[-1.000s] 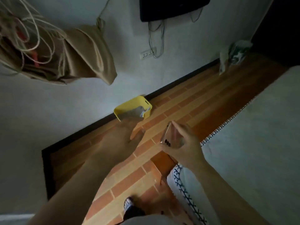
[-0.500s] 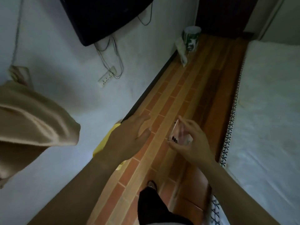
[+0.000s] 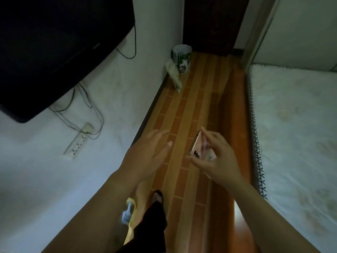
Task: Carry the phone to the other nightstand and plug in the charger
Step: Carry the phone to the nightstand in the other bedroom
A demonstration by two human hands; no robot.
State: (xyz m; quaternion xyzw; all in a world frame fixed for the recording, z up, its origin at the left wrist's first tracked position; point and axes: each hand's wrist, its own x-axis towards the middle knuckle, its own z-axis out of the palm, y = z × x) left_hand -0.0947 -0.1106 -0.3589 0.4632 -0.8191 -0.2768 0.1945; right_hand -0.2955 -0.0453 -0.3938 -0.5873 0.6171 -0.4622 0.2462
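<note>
My right hand (image 3: 217, 157) grips a pinkish phone (image 3: 197, 146) by its edges, held on its side with the back and its camera lenses turned toward me. My left hand (image 3: 147, 154) floats just left of it, palm down, fingers spread, holding nothing. Both hands hang above a narrow strip of brick-patterned floor between a white wall and the bed. No nightstand or charger is in view.
A white mattress (image 3: 295, 136) with a stitched edge fills the right side. A dark TV (image 3: 54, 48) hangs on the left wall above a power strip (image 3: 78, 143) and dangling cables. A patterned bin (image 3: 181, 58) stands by a dark doorway ahead. A yellow dustpan (image 3: 130, 214) lies beside my foot.
The view has swung along the aisle toward the doorway and I have stepped forward. The yellow dustpan has slipped from ahead of me to beside my foot. The phone stays in my right hand.
</note>
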